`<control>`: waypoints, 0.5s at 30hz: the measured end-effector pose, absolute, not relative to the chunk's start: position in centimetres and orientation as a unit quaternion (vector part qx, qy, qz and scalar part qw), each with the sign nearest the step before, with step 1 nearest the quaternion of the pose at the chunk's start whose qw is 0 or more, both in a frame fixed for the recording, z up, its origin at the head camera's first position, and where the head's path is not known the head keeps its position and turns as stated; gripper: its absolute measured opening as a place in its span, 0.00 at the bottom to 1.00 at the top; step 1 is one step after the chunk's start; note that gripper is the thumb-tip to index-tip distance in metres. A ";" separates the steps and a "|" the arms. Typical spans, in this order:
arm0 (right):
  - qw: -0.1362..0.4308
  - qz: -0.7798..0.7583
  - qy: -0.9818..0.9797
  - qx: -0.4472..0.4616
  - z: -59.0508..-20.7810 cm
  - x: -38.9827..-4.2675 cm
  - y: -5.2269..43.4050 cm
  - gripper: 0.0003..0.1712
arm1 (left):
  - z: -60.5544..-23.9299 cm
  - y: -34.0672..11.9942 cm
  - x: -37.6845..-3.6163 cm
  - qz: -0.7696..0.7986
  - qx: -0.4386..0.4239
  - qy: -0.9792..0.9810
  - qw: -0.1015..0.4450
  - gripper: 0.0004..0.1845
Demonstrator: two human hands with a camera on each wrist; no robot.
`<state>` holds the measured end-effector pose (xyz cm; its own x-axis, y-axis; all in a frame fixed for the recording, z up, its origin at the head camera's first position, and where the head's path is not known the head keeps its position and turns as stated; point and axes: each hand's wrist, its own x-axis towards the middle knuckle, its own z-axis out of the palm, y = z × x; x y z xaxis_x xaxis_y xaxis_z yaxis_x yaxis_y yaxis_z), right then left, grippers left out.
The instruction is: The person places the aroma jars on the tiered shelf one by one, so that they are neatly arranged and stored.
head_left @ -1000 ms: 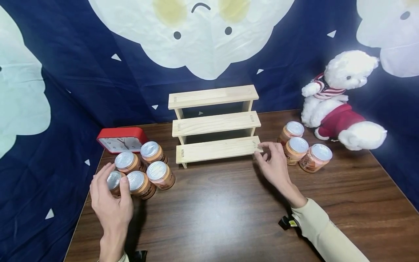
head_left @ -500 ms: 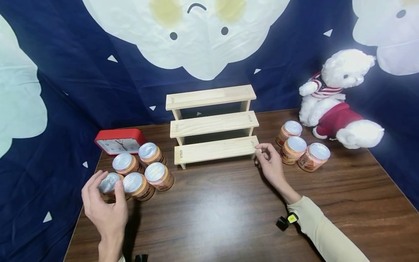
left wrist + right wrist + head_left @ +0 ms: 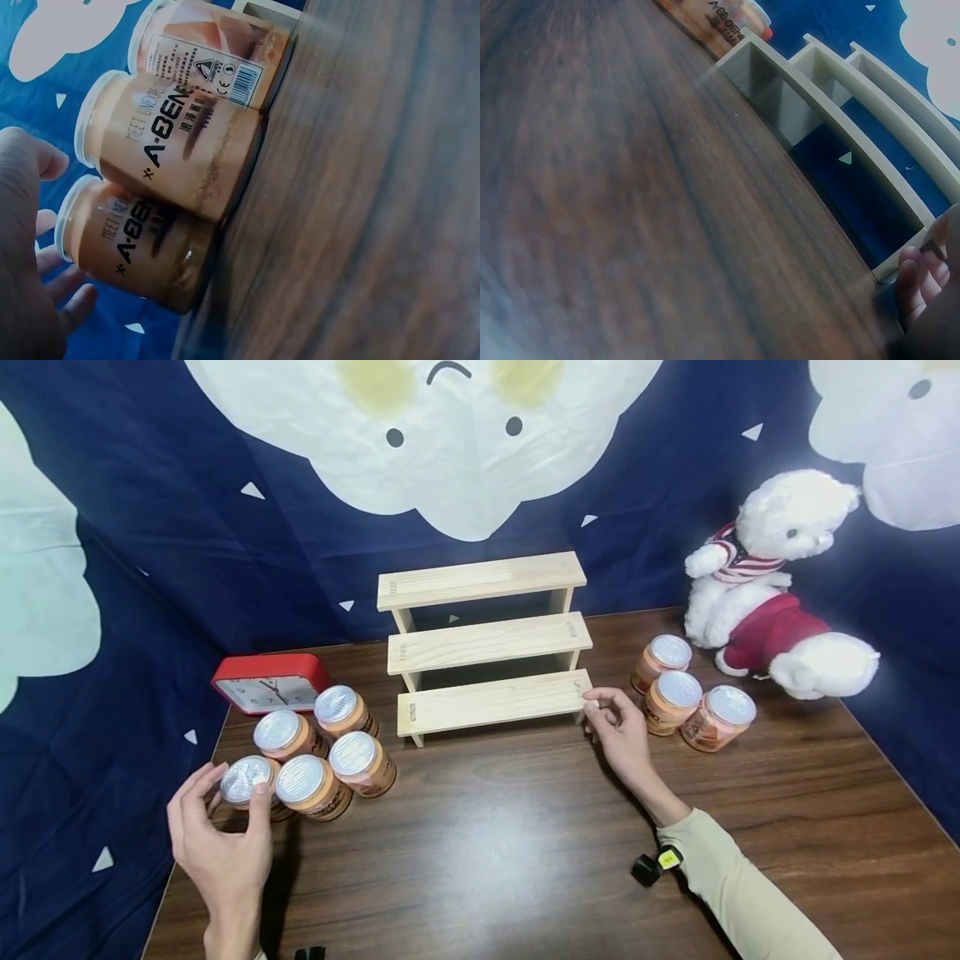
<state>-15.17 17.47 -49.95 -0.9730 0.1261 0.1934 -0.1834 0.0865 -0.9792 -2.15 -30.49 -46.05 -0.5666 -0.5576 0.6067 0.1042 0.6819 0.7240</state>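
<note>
Here, the left hand is holding its fingers wide around one jar, probably to fit the round lid, and isn't squeezing it. The right hand is pinching the end of the wooden steps, maybe to steady them. Four more jars are standing close beyond the left hand, before a red clock. Three jars are standing just right of the right hand; white soft toys are resting farther beyond.

Five jars left of stepped shelf, clock behind them, three jars right, plush toys farther right
</note>
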 end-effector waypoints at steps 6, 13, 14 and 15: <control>0.112 0.679 -0.725 0.016 -49.8 -15.1 17.4 0.09 | -46.4 -30.9 -1.9 -0.366 0.169 -0.817 0.411 0.30; 0.112 0.680 -0.724 0.023 -49.8 -15.1 17.5 0.09 | -46.6 -31.4 -1.7 -0.370 0.203 -0.828 0.369 0.33; 0.111 0.681 -0.723 0.023 -49.8 -15.1 17.5 0.09 | -46.7 -31.5 -1.7 -0.371 0.206 -0.830 0.363 0.34; 0.110 0.682 -0.723 0.023 -49.9 -15.1 17.5 0.09 | -46.7 -31.6 -1.6 -0.374 0.210 -0.830 0.357 0.35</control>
<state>-15.07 17.46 -49.87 -0.9747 0.1162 0.1908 -0.1837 0.0689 -0.9806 -1.61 -31.62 -46.75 -0.6578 -0.6146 0.4354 -0.0819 0.6330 0.7698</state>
